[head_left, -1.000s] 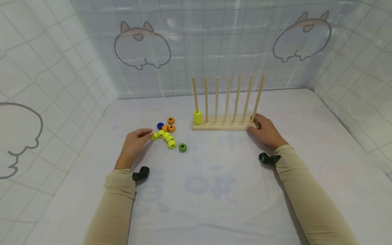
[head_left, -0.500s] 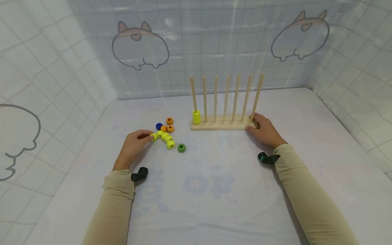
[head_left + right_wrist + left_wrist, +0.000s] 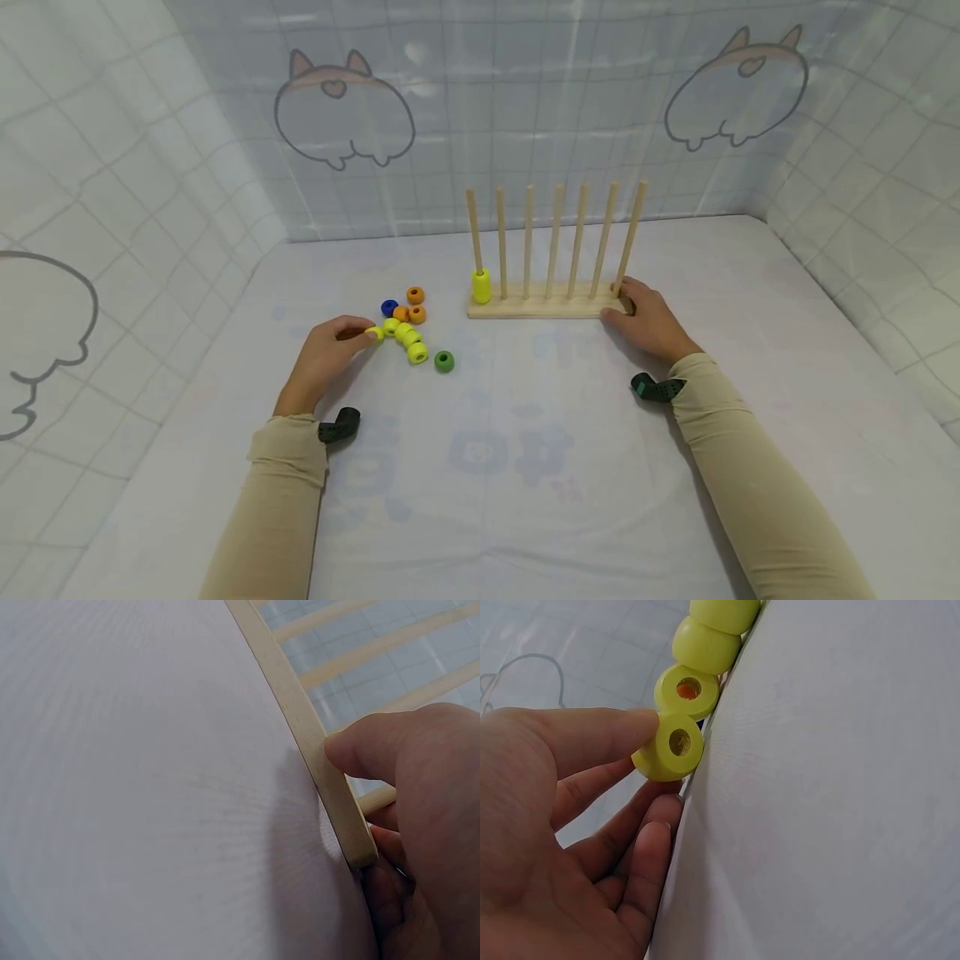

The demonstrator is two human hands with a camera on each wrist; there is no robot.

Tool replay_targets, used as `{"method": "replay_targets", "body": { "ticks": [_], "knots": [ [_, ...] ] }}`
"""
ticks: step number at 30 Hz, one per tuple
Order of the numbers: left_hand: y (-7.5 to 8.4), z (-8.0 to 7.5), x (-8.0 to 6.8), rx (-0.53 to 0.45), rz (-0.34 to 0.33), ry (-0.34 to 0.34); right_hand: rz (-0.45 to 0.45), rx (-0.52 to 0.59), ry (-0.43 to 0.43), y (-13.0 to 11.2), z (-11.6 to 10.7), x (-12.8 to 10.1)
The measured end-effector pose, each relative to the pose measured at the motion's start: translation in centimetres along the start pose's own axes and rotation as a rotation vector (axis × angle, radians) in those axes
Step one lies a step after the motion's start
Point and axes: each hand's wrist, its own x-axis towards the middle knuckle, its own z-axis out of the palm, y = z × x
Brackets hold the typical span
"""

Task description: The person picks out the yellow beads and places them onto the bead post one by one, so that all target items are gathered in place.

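Note:
A wooden rack (image 3: 540, 311) (image 3: 315, 761) with several upright pegs stands on the white table; a yellow bead (image 3: 482, 286) sits low on its leftmost peg. My right hand (image 3: 647, 321) (image 3: 405, 825) grips the rack's right end, thumb on the front edge. To the left lies a cluster of yellow, orange, blue and green beads (image 3: 408, 329). My left hand (image 3: 330, 354) (image 3: 577, 817) pinches the leftmost yellow bead (image 3: 376, 334) (image 3: 671, 746) between thumb and fingers, next to the other yellow beads (image 3: 694, 667).
A green bead (image 3: 444, 361) lies apart at the right of the cluster; a blue bead (image 3: 389, 307) and orange beads (image 3: 415, 304) lie behind it. White quilted walls with cartoon prints surround the table (image 3: 525, 467) on three sides.
My left hand's fingers have closed round the leftmost yellow bead. The right hand stays on the rack's end.

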Motion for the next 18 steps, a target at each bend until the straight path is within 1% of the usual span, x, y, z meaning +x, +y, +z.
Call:
{"method": "replay_targets", "body": {
  "ticks": [6, 10, 14, 18],
  "knots": [
    [0.05, -0.26, -0.10, -0.028, -0.003, -0.009, -0.024, 0.008, 0.008, 0.09, 0.03, 0.12],
    [-0.04, -0.26, -0.08, -0.034, 0.002, 0.003, -0.027, 0.009, 0.013, 0.12, 0.08, 0.14],
    [-0.24, -0.26, 0.00, -0.039, 0.007, 0.035, -0.032, 0.008, 0.016, 0.12, 0.11, 0.05],
    [-0.24, -0.29, 0.03, -0.065, 0.003, 0.077, -0.047, 0.021, 0.024, 0.15, 0.12, 0.01]
  ]
}}
